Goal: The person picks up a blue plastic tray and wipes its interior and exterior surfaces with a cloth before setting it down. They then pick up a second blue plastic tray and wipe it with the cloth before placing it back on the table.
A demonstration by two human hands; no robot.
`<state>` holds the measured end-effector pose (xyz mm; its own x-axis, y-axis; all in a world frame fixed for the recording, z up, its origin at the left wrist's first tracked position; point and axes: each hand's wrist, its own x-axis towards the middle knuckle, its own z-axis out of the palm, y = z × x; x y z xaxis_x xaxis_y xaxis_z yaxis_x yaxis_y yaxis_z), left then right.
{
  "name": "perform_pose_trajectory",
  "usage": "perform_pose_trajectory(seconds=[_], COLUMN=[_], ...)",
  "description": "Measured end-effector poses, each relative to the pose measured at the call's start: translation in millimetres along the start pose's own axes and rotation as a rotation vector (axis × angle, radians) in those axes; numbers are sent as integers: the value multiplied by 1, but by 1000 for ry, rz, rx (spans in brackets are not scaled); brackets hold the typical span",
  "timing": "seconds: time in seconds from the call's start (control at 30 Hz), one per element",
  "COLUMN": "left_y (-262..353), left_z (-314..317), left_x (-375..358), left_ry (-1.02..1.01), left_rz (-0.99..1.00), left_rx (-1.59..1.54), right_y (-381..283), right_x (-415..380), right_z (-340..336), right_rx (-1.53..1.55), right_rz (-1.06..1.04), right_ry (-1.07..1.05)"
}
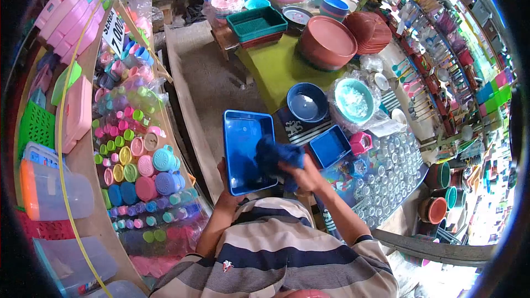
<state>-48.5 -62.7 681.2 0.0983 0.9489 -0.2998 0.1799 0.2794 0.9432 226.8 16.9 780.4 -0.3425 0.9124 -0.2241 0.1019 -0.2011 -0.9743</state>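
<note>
A blue rectangular plastic tray (236,138) is held tilted in front of my striped shirt. My left hand (225,186) grips its lower left edge, the fingers partly hidden behind it. A dark blue cloth (271,155) is bunched in my right hand (301,172) and lies against the tray's inner right side. To the right, a round blue basin (307,102) and a smaller blue rectangular tray (330,147) rest on the display table.
Stacked green baskets (256,24) and large brown basins (328,43) stand at the far side. Rows of glass jars (386,179) fill the right of the table. On my left are colourful lidded bottles (146,187), with a yellow cord (62,176) hanging in front.
</note>
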Motion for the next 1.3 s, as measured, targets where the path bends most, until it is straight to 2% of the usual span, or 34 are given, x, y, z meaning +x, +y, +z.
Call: perform_pose_trajectory(seconds=[0.03, 0.1, 0.13, 0.2, 0.27, 0.37, 0.4, 0.43, 0.47, 0.5, 0.53, 0.57, 0.67, 0.73, 0.8, 0.83, 0.9, 1.03, 1.1, 1.13, 1.2, 1.23, 1.27, 1.3], left_y=[-1, 1, 3, 10, 20, 48, 51, 44, 111, 109, 44, 41, 49, 36, 25, 20, 19, 18, 14, 12, 9, 8, 8, 5], left_z=[1, 9, 15, 29, 44, 59, 57, 53, 102, 102, 56, 54, 64, 57, 46, 43, 47, 49, 42, 43, 41, 44, 46, 44], left_x=[1, 6, 10, 20, 33, 46, 50, 45, 112, 112, 49, 45, 57, 51, 39, 38, 42, 50, 48, 49, 46, 46, 45, 44], left_ry=[-12, -43, -64, -112, -165, -219, -226, -232, -238, -244, -249, -251, -259, -269, -277, -280, -283, -284, -279, -276, -271, -270, -269, -271], left_rz=[-11, -32, -39, -55, -68, -43, -36, -31, -27, -28, -30, -32, -34, -32, -33, -33, -34, -34, -33, -31, -28, -26, -24, -23], left_rx=[-96, -288, -383, -572, -760, -1086, -1080, -1072, -1064, -1058, -1052, -1047, -1035, -1031, -1030, -1030, -1027, -1028, -1030, -1031, -1027, -1023, -1018, -1012], right_y=[-12, -39, -42, -48, -43, -23, -18, -18, -22, -26, -30, -33, -27, -15, -12, -11, -18, -39, -47, -44, -44, -40, -38, -42], right_x=[2, 5, 9, 16, 23, 24, 20, 16, 15, 12, 8, 7, 6, 11, 12, 12, 12, 14, 18, 24, 34, 40, 40, 38], right_z=[0, -6, -5, 4, 14, 39, 45, 49, 49, 50, 51, 47, 38, 33, 26, 25, 24, 21, 12, 7, 4, 3, 6, 12], right_rx=[2, -111, -110, -472, -729, -781, -767, -743, -744, -709, -673, -637, -547, -524, -498, -500, -754, -704, -449, -389, -427, -539, -538, -812], right_rz=[-2, -260, -263, -497, -592, -555, -580, -473, -476, -424, -371, -451, -477, -475, -178, -174, -54, -84, -91, -166, -253, -281, -282, -424], right_ry=[-5, 201, 205, 381, 304, 140, 127, 51, 56, 25, -7, -16, -139, -147, -246, -246, -286, -346, -387, -383, -181, -51, -52, 184])
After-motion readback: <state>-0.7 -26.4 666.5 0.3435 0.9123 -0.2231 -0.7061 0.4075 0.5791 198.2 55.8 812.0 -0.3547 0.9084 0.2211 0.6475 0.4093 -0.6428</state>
